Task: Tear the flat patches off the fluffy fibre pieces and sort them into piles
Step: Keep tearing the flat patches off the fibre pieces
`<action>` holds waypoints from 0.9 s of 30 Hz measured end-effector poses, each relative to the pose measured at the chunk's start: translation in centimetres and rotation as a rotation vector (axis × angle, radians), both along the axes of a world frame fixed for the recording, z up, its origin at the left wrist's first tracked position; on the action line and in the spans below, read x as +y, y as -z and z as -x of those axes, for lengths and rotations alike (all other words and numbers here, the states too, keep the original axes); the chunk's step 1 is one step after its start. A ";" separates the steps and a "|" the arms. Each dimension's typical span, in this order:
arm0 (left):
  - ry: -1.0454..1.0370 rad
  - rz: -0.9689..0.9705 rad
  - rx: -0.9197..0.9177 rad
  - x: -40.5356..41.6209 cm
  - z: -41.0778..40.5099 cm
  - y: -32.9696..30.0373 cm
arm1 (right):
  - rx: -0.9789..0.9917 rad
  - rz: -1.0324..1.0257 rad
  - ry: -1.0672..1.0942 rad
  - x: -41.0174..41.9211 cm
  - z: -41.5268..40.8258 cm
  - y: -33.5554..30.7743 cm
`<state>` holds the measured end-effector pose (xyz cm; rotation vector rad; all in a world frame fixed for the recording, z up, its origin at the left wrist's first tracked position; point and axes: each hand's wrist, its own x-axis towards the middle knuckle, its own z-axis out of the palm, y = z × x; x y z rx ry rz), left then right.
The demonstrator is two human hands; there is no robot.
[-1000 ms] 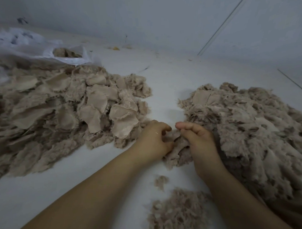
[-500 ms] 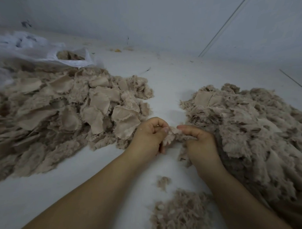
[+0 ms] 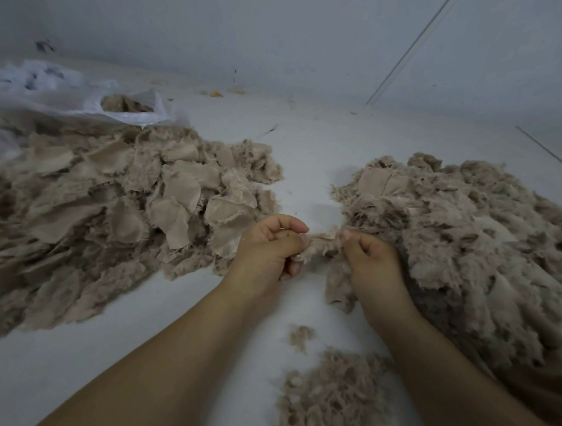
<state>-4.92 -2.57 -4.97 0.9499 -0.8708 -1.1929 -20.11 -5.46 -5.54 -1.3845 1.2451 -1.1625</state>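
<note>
Between two big piles, left hand and right hand both pinching one fibre piece

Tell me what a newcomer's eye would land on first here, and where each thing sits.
First, the two bare hands at centre: the left hand and right hand both pinch one beige fluffy fibre piece stretched between them. To the left spreads a wide heap of flat beige woven patches, with a white plastic bag behind it. To the right rises a shaggy beige fibre mound.
</note>
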 end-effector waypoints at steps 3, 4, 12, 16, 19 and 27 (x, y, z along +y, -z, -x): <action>0.073 -0.027 -0.027 0.1 0.0 -0.2 | 0.000 0.017 -0.028 0.4 0.1 -0.4; 0.096 -0.069 -0.092 0.1 0.1 -0.3 | 0.013 0.031 -0.036 0.4 0.0 -0.5; 0.033 -0.105 -0.232 -0.1 1.0 -0.2 | 0.038 0.076 -0.021 0.0 -0.1 -0.1; -0.048 -0.081 -0.083 0.0 0.1 -0.2 | -0.041 0.034 0.015 -0.4 0.0 0.3; -0.036 -0.065 -0.156 0.0 0.3 -0.1 | -0.079 0.021 -0.043 -0.5 -0.3 0.1; 0.049 -0.086 -0.244 0.0 1.0 0.0 | -0.163 0.072 -0.209 0.4 -0.2 -0.5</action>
